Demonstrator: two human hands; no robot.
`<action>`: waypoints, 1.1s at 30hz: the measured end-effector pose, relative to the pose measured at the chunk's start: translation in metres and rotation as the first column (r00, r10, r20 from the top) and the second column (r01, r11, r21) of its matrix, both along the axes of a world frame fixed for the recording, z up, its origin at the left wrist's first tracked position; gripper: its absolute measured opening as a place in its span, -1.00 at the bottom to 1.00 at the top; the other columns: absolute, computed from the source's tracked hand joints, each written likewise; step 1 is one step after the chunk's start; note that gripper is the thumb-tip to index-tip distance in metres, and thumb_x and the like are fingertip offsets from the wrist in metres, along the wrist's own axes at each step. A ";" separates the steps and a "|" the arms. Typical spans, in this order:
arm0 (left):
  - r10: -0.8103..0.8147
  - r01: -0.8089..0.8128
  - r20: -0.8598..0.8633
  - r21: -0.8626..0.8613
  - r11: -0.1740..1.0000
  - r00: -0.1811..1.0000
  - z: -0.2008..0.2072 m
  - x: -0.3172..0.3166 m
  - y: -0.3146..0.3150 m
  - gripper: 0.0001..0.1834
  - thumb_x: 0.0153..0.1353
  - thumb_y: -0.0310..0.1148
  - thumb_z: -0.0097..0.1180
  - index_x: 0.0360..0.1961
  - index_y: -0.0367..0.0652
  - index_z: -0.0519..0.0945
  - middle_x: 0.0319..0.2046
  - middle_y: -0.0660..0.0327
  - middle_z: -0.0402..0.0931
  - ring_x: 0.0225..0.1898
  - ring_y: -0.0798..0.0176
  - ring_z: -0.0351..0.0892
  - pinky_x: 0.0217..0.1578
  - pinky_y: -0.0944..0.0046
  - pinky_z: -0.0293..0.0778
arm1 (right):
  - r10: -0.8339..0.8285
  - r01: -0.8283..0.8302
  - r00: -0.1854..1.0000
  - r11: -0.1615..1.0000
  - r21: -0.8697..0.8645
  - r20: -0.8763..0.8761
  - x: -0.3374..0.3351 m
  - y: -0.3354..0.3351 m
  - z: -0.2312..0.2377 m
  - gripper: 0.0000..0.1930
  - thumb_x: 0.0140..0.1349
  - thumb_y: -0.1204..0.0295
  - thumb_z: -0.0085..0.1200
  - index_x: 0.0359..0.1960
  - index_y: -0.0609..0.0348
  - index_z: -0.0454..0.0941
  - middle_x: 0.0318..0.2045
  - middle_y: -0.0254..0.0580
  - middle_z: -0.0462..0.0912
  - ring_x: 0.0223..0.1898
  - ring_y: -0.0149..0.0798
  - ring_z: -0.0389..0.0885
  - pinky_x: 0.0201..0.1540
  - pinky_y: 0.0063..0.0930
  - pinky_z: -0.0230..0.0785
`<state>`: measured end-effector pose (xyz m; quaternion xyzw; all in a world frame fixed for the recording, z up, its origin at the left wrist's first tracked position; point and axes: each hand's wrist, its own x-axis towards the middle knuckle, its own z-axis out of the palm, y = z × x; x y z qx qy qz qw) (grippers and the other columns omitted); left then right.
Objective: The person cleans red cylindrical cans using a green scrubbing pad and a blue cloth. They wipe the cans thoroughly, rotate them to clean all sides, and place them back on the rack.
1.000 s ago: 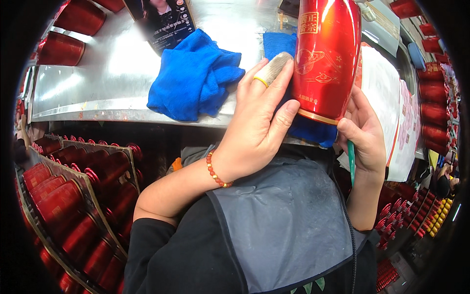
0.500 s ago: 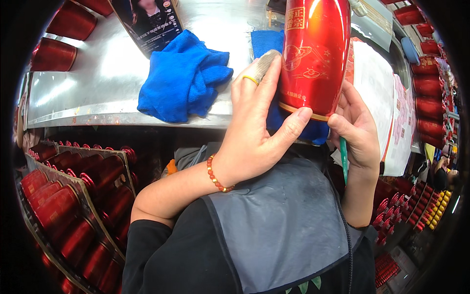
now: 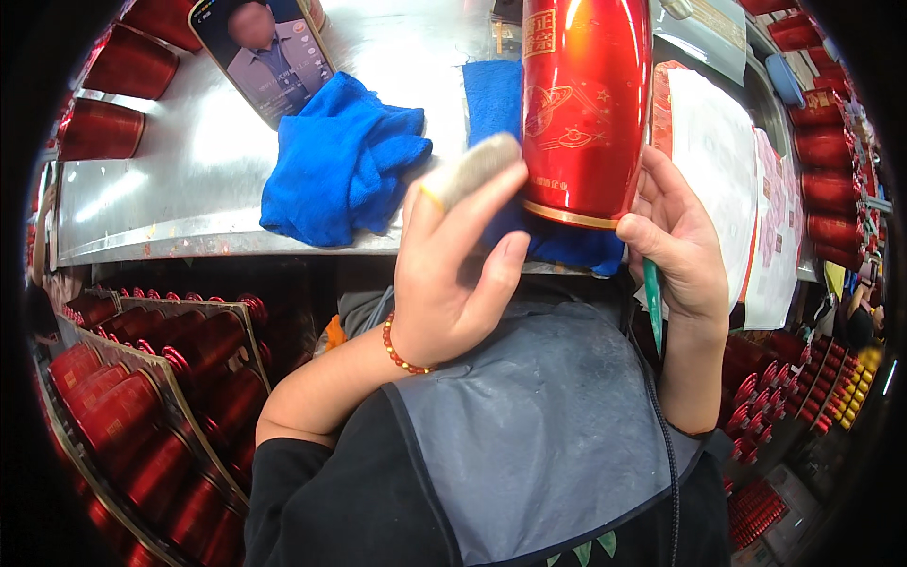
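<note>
A glossy red bottle (image 3: 588, 113) with gold line drawings and a gold band at its near end lies over a blue cloth (image 3: 493, 93). Its far end runs out of the top of the picture. My right hand (image 3: 682, 241) grips the bottle's right side near the gold band, and a green pointed stick (image 3: 654, 304) also sticks down out of that hand. Left of the bottle, my left hand (image 3: 463, 260) is off it, fingers apart, slightly blurred. A grey cloth sleeve (image 3: 482, 170) with a yellow edge covers one of its fingers.
On the metal table (image 3: 208, 180) lie a crumpled blue cloth (image 3: 345, 161) and a lit phone (image 3: 269, 57) behind it. White sheets (image 3: 713, 189) are at the right. Red cups (image 3: 104, 128) stand at the left edge; crates of red bottles (image 3: 104, 397) stand below.
My left hand has come off the bottle and drawn back left, its fingers spreading. The bottle has shifted slightly left in view, with my right hand still on it. The phone's picture differs.
</note>
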<state>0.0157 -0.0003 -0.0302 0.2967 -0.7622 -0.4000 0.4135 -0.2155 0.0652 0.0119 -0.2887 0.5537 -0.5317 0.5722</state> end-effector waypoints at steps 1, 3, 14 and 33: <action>0.036 -0.036 0.003 -0.123 0.992 0.999 0.001 0.000 0.000 -0.55 0.22 -0.50 0.25 0.16 -0.33 0.64 0.15 -0.11 0.57 0.10 -0.10 0.54 0.18 0.09 0.39 | -0.002 0.002 1.000 1.000 -0.003 -0.002 0.000 0.000 0.000 -0.14 0.17 0.61 0.40 0.48 0.40 0.17 -0.20 -0.40 0.45 -0.19 -0.55 0.52 -0.11 -0.70 0.41; 0.006 0.003 0.032 -0.273 0.962 0.999 0.004 0.002 0.000 -0.57 0.14 -0.56 0.26 0.09 -0.31 0.69 0.12 -0.08 0.61 0.07 -0.07 0.61 0.12 0.08 0.49 | 0.000 0.000 1.000 1.000 -0.008 -0.010 0.001 0.000 0.000 -0.16 0.18 0.60 0.40 0.47 0.40 0.19 -0.21 -0.40 0.45 -0.21 -0.55 0.52 -0.12 -0.70 0.41; 0.021 -0.004 0.030 -0.486 0.874 0.999 -0.001 -0.004 0.000 -0.62 0.01 -0.70 0.23 -0.10 -0.29 0.78 -0.02 -0.07 0.70 -0.02 -0.03 0.69 0.03 0.15 0.61 | 0.298 -0.308 0.864 0.950 0.042 -0.407 -0.072 -0.042 0.016 -0.23 0.34 0.12 0.27 0.47 0.27 0.30 -0.21 -0.35 0.60 -0.38 -0.64 0.50 -0.45 -0.77 0.33; -0.023 0.162 0.215 -0.659 0.735 0.976 0.026 -0.013 -0.004 -0.58 -0.11 -0.68 0.23 -0.14 -0.28 0.79 -0.01 0.01 0.69 -0.01 0.03 0.67 0.00 0.20 0.63 | 0.302 -0.367 0.831 0.929 -0.052 -0.468 -0.022 -0.086 0.062 0.16 -0.04 -0.20 0.50 0.45 0.25 0.18 0.32 0.19 0.40 0.34 0.07 0.41 0.38 -0.08 0.33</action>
